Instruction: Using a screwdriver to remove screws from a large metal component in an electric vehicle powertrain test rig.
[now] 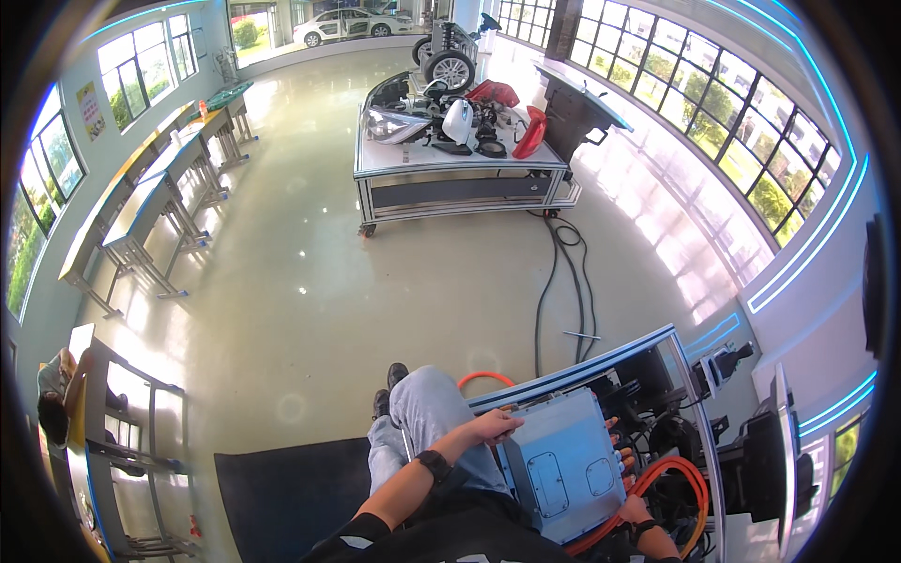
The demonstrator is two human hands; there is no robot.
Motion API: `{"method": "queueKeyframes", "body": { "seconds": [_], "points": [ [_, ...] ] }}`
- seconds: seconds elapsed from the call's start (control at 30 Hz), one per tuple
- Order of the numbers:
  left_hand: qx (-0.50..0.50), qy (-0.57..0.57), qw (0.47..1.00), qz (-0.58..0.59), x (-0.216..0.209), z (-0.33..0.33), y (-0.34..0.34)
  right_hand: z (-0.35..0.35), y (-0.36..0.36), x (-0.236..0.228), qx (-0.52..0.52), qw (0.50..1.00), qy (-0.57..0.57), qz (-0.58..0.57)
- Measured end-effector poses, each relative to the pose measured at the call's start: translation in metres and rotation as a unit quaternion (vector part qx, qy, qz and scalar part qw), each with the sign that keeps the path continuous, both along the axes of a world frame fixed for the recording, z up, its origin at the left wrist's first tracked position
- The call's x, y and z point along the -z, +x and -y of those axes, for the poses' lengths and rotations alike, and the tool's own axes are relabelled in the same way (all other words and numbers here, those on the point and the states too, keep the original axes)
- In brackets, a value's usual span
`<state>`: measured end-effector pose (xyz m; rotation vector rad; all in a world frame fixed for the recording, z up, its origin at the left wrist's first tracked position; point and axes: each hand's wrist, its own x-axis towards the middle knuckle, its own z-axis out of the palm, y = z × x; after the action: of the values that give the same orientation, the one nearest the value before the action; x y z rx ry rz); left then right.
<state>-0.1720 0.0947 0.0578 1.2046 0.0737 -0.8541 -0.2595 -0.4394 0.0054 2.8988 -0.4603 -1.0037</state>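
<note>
A silver-grey metal box (561, 455) with two raised cover plates lies on a metal-framed bench close in front of me. My left hand (495, 427) is closed at the box's upper left edge; whatever its fingers hold is hidden. By the lower right edge, my right hand (635, 509) curls round a thick orange cable (690, 466), which loops beside the box. Several orange-brown connectors (618, 441) line the box's right side. A thin silver rod (406, 443) shows against my leg, left of my left forearm.
Dark parts and wiring (671, 427) fill the bench frame (690, 366) at right. Black cables (563, 281) trail across the floor to a wheeled table (450, 178) carrying car parts. A person (56, 403) sits at far left. Desks (150, 202) line the left wall.
</note>
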Motion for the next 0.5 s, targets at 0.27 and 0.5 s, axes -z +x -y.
{"method": "queueKeyframes", "body": {
  "seconds": [0.27, 0.5],
  "points": [
    [-0.010, 0.027, 1.000, 0.007, 0.000, 0.000, -0.002, 0.010, 0.023, 0.026, -0.045, 0.993, -0.003, -0.113],
    [-0.010, 0.001, 1.000, 0.010, 0.004, -0.002, -0.002, -0.001, 0.031, 0.017, -0.062, 0.980, -0.056, -0.180]
  ]
}}
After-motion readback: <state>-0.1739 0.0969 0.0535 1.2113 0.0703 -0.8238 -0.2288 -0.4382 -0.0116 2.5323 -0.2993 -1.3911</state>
